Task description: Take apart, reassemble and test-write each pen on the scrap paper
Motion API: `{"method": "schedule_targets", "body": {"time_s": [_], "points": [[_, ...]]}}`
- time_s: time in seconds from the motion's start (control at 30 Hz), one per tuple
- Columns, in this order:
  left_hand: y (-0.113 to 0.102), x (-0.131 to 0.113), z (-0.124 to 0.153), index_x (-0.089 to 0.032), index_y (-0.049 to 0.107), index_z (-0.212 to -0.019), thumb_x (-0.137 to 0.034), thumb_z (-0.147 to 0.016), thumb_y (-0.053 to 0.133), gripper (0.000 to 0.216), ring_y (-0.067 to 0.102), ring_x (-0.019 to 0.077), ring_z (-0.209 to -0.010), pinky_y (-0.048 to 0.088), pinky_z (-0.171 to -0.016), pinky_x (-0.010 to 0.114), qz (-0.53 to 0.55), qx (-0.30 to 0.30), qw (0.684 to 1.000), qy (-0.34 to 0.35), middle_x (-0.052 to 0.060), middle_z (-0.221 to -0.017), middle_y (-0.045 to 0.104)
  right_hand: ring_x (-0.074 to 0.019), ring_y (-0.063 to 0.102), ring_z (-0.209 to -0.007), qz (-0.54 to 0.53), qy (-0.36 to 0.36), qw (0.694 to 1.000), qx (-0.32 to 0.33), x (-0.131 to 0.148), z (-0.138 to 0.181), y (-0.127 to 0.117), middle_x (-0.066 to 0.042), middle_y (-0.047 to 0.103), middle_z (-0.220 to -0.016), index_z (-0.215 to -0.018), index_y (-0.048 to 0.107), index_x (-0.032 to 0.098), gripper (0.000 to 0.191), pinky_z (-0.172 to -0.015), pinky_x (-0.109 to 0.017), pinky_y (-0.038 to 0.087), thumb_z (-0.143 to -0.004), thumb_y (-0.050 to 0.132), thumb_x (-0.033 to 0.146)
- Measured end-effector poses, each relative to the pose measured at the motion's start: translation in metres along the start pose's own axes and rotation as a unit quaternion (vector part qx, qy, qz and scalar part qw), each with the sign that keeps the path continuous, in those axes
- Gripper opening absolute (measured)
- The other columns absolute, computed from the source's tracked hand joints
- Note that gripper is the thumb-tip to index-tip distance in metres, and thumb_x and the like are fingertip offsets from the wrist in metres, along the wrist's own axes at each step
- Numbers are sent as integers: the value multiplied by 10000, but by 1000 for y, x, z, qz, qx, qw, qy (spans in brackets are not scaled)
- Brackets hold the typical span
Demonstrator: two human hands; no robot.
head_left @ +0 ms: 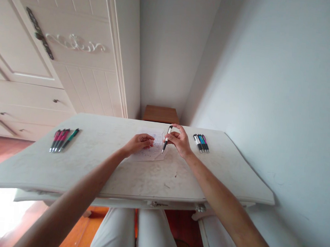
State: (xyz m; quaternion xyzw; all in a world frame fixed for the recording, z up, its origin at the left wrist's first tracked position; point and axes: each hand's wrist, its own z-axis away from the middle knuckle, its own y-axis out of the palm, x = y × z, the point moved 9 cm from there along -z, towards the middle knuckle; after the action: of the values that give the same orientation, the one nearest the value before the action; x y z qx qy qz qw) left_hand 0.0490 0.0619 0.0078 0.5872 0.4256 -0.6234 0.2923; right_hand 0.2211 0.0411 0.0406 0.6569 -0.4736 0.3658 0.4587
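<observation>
My right hand (180,140) holds a pen (167,139) with a white barrel and a black grip, its tip slanting down over the right edge of a sheet of paper (140,155). My index finger is at the pen's top end, with the thumb against the barrel. My left hand (141,143) rests over the paper, fingers loosely bent and apart, with no object visible in it. Handwriting covers the sheet, partly hidden by the left hand. Right of my right hand lies a row of several pens (201,143) with white, blue and purple barrels.
On the left of the white table (100,164) lies another group of several pens (60,140), pink-red ones and a green one. A wall (267,108) borders the table on the right. A white cabinet (80,80) and a brown wooden box-like piece (160,113) stand beyond.
</observation>
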Motion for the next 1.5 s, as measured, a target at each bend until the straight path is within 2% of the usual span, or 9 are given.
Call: {"method": "schedule_targets", "body": {"time_s": [0.27, 0.57, 0.7, 0.83, 0.93, 1.0, 1.13, 1.3, 1.5], "points": [[0, 2, 0, -125, 656, -976, -565, -658, 759, 553, 576, 119, -649, 467, -648, 267, 13, -3, 1000, -11, 47, -772, 697, -172, 707, -613, 25, 5, 1000, 5, 1, 0, 0, 15, 727, -734, -1128, 485, 229, 541, -588, -297, 594, -699, 804, 314], [1, 3, -1, -126, 655, -980, -557, -676, 748, 536, 593, 133, -678, 475, -670, 280, 14, 3, 1000, -11, 55, -796, 695, -160, 696, -632, -4, 40, 999, 21, -11, 0, 2, 31, 707, -747, -1293, 448, 235, 709, -607, -296, 586, -684, 808, 293], [0, 4, -1, -128, 659, -977, -567, -677, 745, 538, 598, 134, -673, 484, -670, 282, 9, -2, 1000, -11, 61, -796, 701, -145, 653, -586, -48, 90, 994, 38, -19, 2, 7, 34, 677, -740, -1169, 513, 224, 510, -558, -300, 571, -716, 746, 250], [0, 4, -1, -133, 660, -979, -580, -677, 738, 545, 608, 141, -680, 491, -668, 287, 3, 0, 1000, -2, 65, -799, 704, -127, 593, -554, -140, 122, 982, 45, -20, 2, 11, 23, 646, -716, -1033, 562, 211, 327, -496, -265, 521, -717, 640, 185], [0, 4, -1, -129, 657, -980, -579, -677, 739, 548, 610, 143, -681, 491, -666, 287, 5, 4, 1000, 1, 67, -797, 703, -84, 469, -454, -216, 135, 966, 34, -18, -1, 9, 42, 570, -612, -943, 590, 195, 214, -415, -195, 408, -730, 610, 199], [0, 5, -2, -128, 657, -980, -577, -674, 742, 550, 606, 140, -677, 490, -667, 287, 6, 3, 1000, 1, 63, -794, 701, -68, 374, -405, -255, 163, 953, 31, -20, -1, 8, 51, 507, -558, -869, 599, 181, 150, -365, -175, 311, -771, 617, 292], [0, 5, -2, -130, 659, -980, -575, -668, 748, 550, 608, 142, -689, 495, -681, 292, 5, -1, 1000, -1, 65, -801, 702, -54, 286, -376, -290, 203, 935, 21, -25, -1, 3, 60, 419, -505, -666, 530, 180, 310, -342, -173, 226, -803, 613, 445], [0, 6, -3, -138, 658, -978, -589, -671, 736, 552, 610, 145, -689, 498, -675, 294, -6, 1, 1000, 1, 64, -804, 699, -52, 225, -355, -303, 194, 933, -11, -26, -2, -8, 69, 368, -469, -571, 427, 197, 354, -332, -174, 178, -813, 558, 419], [-1, 6, -2, -141, 662, -977, -577, -680, 736, 533, 601, 137, -671, 495, -655, 281, -7, -2, 1000, 0, 59, -797, 698, -56, 207, -347, -312, 184, 931, -43, -24, -3, -17, 74, 341, -453, -559, 396, 206, 302, -322, -182, 181, -784, 516, 366]]}}
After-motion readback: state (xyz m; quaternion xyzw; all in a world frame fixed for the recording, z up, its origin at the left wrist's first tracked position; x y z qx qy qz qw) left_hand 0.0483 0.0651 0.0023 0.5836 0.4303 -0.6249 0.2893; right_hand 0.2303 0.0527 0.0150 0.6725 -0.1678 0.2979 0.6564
